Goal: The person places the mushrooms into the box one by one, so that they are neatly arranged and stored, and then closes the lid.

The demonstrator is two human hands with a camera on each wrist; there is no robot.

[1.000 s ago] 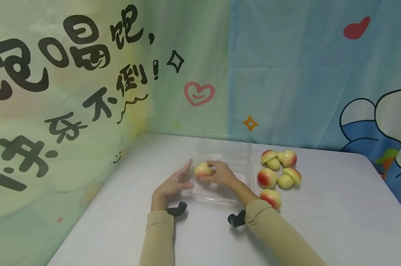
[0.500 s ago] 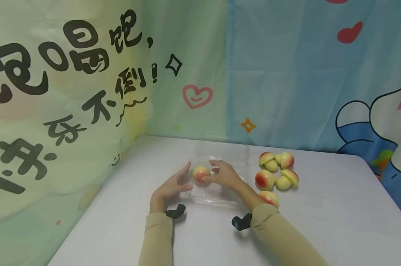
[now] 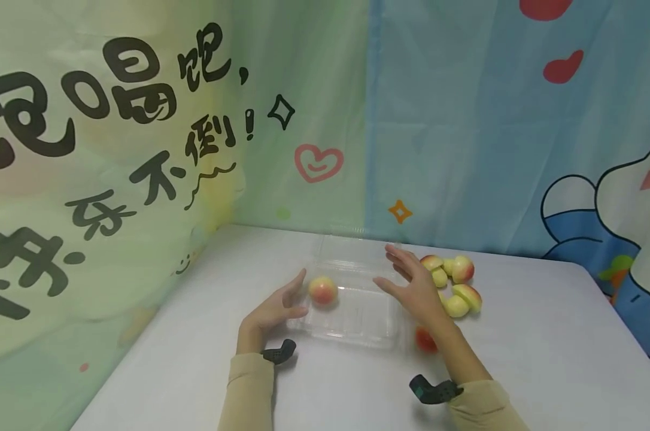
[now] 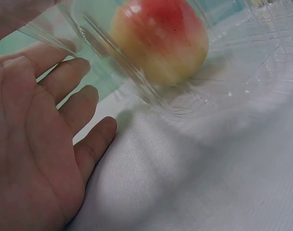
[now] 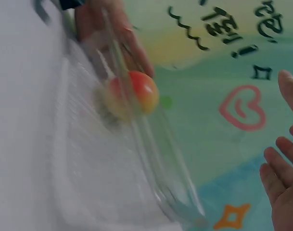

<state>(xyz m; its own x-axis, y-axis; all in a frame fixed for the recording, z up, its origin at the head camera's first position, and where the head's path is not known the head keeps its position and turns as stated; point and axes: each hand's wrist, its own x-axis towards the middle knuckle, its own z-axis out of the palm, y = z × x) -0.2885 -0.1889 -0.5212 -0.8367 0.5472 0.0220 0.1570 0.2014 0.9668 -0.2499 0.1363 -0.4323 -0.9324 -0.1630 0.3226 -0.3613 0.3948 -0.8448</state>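
One red-yellow piece (image 3: 323, 291) sits in the clear container (image 3: 363, 317) your left hand (image 3: 271, 310) presumably steadies, fingers loose; right hand (image 3: 418, 293) empty, fingers apart.

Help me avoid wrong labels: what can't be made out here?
- Head: full shape of the lowest red piece, partly behind the right forearm.
- Left wrist: part of the left hand, past the left edge.
- Right wrist: details of the clear container, blurred; part of the right hand, past the right edge.
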